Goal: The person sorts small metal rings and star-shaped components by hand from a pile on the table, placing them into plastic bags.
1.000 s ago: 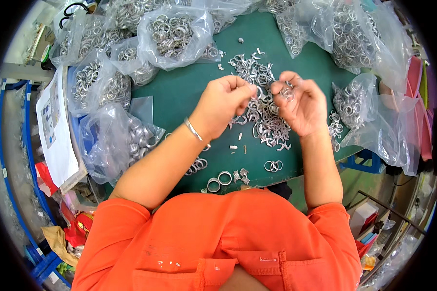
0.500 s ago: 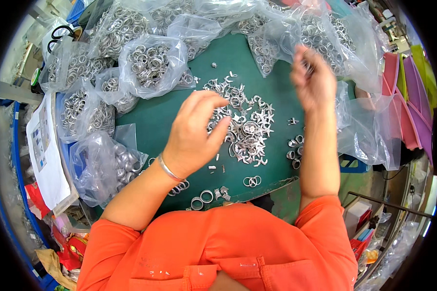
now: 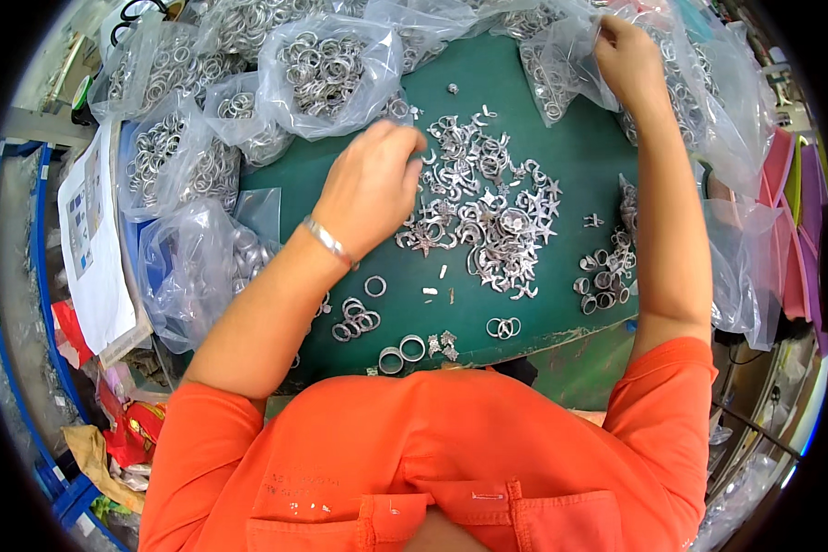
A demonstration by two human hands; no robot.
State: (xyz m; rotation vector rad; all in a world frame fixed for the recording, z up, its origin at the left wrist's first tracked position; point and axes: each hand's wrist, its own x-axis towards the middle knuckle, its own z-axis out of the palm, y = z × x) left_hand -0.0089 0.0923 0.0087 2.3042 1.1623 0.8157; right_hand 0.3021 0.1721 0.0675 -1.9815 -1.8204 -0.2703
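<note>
On the green mat lies a loose pile of silvery metal castings, with star and crescent shapes among them. Just beside its left edge is my left hand, fingers curled and thumb drawn toward the index finger; whatever is between them is hidden. My right hand reaches to the far right, its bent fingers closed at the edge of a clear plastic bag holding rings. Part of that grip is hidden by the hand itself. A metal bangle circles my left wrist.
More clear bags of rings line the far and left edges. Small ring groups lie near me, others beside my right forearm. A printed sheet stands left; pink and purple bins stand right.
My right hand has moved farther away to the bag at the far right. My left hand's fingers have curled in at the pile's left side. The view has shifted slightly.
</note>
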